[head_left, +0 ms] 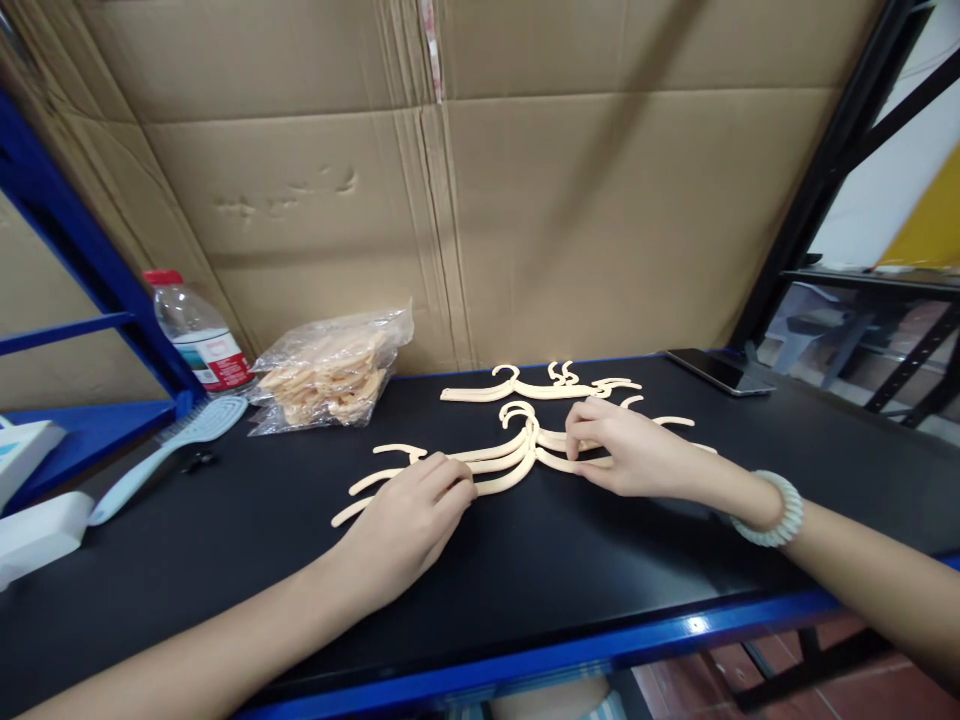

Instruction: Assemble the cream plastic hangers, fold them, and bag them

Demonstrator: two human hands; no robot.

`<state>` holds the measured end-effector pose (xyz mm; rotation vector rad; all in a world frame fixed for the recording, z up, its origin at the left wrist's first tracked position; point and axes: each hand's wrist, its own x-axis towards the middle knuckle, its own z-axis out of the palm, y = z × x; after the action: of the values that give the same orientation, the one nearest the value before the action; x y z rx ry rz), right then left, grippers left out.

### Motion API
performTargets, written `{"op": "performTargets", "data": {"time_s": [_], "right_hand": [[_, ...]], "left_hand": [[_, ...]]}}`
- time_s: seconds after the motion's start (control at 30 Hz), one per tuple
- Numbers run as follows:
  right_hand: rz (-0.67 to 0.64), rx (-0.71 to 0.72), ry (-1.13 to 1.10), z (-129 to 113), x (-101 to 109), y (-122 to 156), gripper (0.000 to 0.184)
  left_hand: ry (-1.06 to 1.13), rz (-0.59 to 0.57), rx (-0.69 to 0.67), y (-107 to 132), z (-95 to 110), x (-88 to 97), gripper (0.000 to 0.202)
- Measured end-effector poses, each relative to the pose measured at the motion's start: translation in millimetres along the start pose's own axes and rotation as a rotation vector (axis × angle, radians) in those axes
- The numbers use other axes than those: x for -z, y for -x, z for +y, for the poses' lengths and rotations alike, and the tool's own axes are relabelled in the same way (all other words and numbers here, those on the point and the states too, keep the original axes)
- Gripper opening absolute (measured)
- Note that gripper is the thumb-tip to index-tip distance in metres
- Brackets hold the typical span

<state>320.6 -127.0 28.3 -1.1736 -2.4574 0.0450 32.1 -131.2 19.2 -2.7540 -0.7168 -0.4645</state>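
Note:
Several cream plastic hangers (511, 476) lie in front of me on the black tabletop, their hooks bunched together at the middle. My left hand (420, 515) is closed around their left arms, fingers curled over the plastic. On the other side, my right hand (626, 448) pinches the right arm of the nearest hanger between thumb and fingers. The far ends of the hangers stick out past both hands. Behind them lies another cream hanger (487, 390), partly taken apart or folded, with small hook pieces (562, 374) beside its right arm.
A clear bag of cream plastic parts (330, 370) sits at the back left. Beside it stand a bottle with a red cap (201, 335) and a pale blue hairbrush (176, 445). A dark phone or tablet (718, 372) lies at the back right. Cardboard (480, 200) walls the rear.

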Motion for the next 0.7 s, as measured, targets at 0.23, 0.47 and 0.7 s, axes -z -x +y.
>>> {"op": "performTargets", "data": {"time_s": [0.23, 0.47, 0.7], "right_hand": [[-0.055, -0.09, -0.026, 12.9, 0.0, 1.5, 0.025], [-0.073, -0.085, 0.003, 26.0, -2.3, -0.4, 0.024], [-0.091, -0.11, 0.06, 36.8, -3.1, -2.6, 0.028]], "left_hand": [[0.002, 0.005, 0.065, 1.0, -6.3, -3.9, 0.028], [0.166, 0.025, 0.134, -1.6, -12.3, -7.4, 0.031], [0.263, -0.006, 0.17, -1.3, -16.1, -11.2, 0.036]]}}
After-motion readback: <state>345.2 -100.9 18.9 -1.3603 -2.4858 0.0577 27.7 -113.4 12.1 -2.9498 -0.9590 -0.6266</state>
